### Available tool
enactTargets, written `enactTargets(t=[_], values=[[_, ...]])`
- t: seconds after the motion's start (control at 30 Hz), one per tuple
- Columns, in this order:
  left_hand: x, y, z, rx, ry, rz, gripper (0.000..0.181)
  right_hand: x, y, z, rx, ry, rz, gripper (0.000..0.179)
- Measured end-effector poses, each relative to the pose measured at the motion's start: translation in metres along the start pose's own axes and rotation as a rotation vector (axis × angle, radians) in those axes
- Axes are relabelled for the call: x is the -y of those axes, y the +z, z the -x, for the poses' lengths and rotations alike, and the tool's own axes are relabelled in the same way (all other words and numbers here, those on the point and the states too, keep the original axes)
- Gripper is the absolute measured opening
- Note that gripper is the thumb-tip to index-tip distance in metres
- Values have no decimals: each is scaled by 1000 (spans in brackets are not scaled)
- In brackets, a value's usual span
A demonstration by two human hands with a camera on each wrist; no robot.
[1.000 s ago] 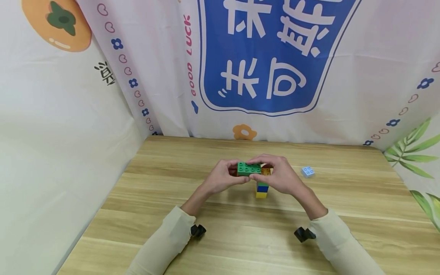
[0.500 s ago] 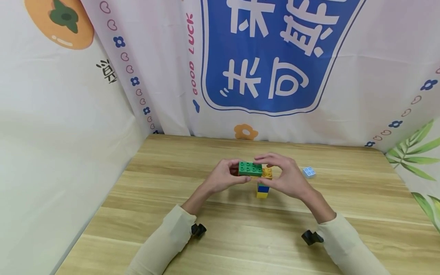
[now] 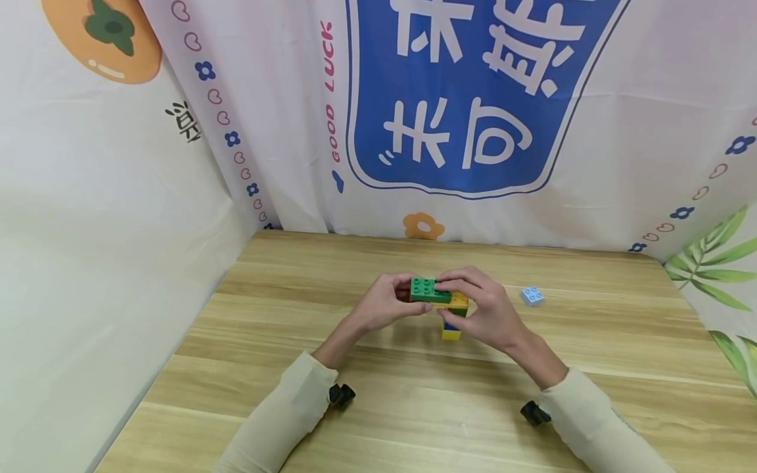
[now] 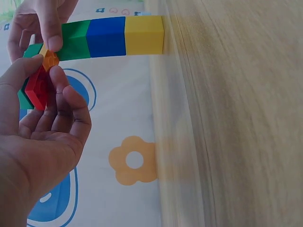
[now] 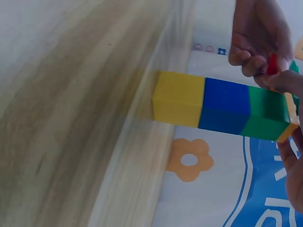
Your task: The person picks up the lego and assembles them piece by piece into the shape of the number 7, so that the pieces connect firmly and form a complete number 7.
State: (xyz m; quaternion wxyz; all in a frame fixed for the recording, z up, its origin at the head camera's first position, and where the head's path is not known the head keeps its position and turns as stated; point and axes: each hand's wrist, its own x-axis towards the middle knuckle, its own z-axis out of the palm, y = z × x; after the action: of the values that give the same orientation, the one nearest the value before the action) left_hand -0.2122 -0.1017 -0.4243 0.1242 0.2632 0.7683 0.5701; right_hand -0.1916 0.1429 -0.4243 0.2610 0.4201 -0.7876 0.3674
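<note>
A tower of toy building bricks stands upright on the table: yellow (image 4: 144, 35) at the bottom, then blue (image 4: 106, 38), then green (image 4: 75, 40). Across its top lies an orange brick (image 3: 460, 300) that juts out to the left. A longer green brick (image 3: 421, 289) sits over the orange one, and a red brick (image 4: 35, 90) is under the overhang. My left hand (image 3: 384, 305) grips the overhanging left end, thumb on the near side. With my right hand (image 3: 491, 312) I pinch the right end, fingers over the green studs and thumb low on the near side.
A light blue brick (image 3: 532, 296) lies on the wooden table (image 3: 296, 276) to the right of the tower. Behind the table hangs a printed white cloth (image 3: 296, 131). Black wrist mounts (image 3: 342, 395) sit by both sleeves.
My right hand loosened and drew back rightward from the green brick, then closed in again with its fingers over the right end. The left hand keeps its hold.
</note>
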Motion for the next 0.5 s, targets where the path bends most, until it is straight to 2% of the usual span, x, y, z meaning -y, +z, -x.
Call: enactTargets(t=[0.17, 0.5], values=[[-1, 0, 1, 4, -4, 13, 35, 1, 5, 0, -31, 3, 30, 48], [-1, 0, 1, -4, -5, -13, 36, 0, 13, 1, -115, 31, -3, 41]])
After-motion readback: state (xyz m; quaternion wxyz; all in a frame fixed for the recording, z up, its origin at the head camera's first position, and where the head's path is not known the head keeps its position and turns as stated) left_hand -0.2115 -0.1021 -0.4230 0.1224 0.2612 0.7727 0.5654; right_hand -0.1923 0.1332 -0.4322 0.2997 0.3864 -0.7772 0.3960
